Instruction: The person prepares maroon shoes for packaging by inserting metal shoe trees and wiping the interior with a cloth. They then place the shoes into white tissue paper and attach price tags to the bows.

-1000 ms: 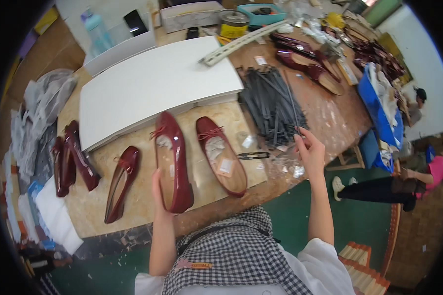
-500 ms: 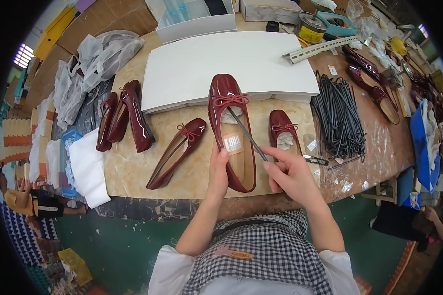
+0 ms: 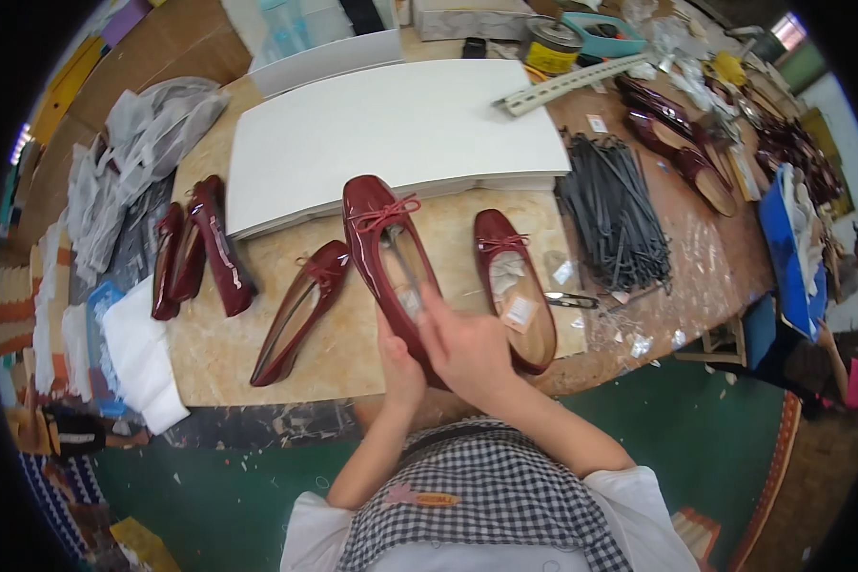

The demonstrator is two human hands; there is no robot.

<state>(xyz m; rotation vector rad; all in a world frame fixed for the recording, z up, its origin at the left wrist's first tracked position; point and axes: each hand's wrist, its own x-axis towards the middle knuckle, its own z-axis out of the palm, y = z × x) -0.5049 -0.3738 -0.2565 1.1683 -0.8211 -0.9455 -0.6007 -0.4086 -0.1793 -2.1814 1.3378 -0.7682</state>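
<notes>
A glossy burgundy ballet flat [image 3: 360, 205] with a bow is held toe-away, its sole off the table. My left hand [image 3: 402, 370] is closed around its heel end from the left. A thin dark shoe stretcher rod [image 3: 402, 255] runs inside it from the toe toward the heel. My right hand [image 3: 474, 351] reaches over the shoe opening, its fingers on the rod and covering the rod's near end. Another flat [image 3: 549, 338], with paper stuffed in its toe and a tag inside, lies just right. On the left rests a flat [image 3: 278, 355] turned on its side.
Several burgundy flats [image 3: 229, 272] stand at the left by a white cloth [image 3: 148, 353]. Behind my hands is a white board stack [image 3: 391, 119]. A heap of dark rods [image 3: 620, 219] lies right, near tweezers [image 3: 572, 300], with more shoes [image 3: 677, 143] beyond.
My right hand has moved left and over the shoe, and the rod now lies lower inside it. The whole view has shifted, so the table's things appear further left.
</notes>
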